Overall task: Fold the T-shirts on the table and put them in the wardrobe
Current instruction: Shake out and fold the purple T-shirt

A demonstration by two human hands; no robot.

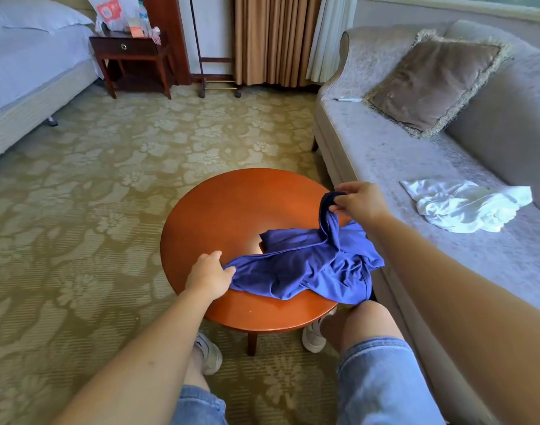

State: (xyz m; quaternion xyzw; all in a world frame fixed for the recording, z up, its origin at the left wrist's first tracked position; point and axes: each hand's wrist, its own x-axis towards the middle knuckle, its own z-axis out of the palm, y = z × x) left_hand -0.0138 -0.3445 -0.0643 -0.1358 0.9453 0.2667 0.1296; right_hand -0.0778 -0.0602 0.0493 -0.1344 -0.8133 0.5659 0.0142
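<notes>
Right hand [359, 204], right of centre: fingers and thumb clamped together on a bunched fold of the blue T-shirt [308, 265], holding that fold raised above the bench [225, 210]. The cloth hangs from the pinch in a twisted rope down to the rest of the garment.

Left hand [208, 276], lower centre-left: fingers curled onto the shirt's left edge, gripping it near the bench's left rim. Thumb side up, back of the hand towards the camera.

Blue T-shirt: crumpled and unfolded, spread over the lower right part of the round, red-brown bench top. Its right side spills past the rim towards the sofa [385, 154], and one corner droops over the near edge above a knee.

Below the bench: denim shorts [376, 369] and pale shoes [314, 337] on a patterned carpet [93, 179].

Right of frame: a white cloth [465, 207] lying rumpled on the grey sofa seat, well apart from the bench; a fringed cushion [434, 81] propped further up.

Upper left: bed [23, 65] and a dark nightstand [130, 53] with clutter on top. Upper centre: tan curtain [271, 38].
</notes>
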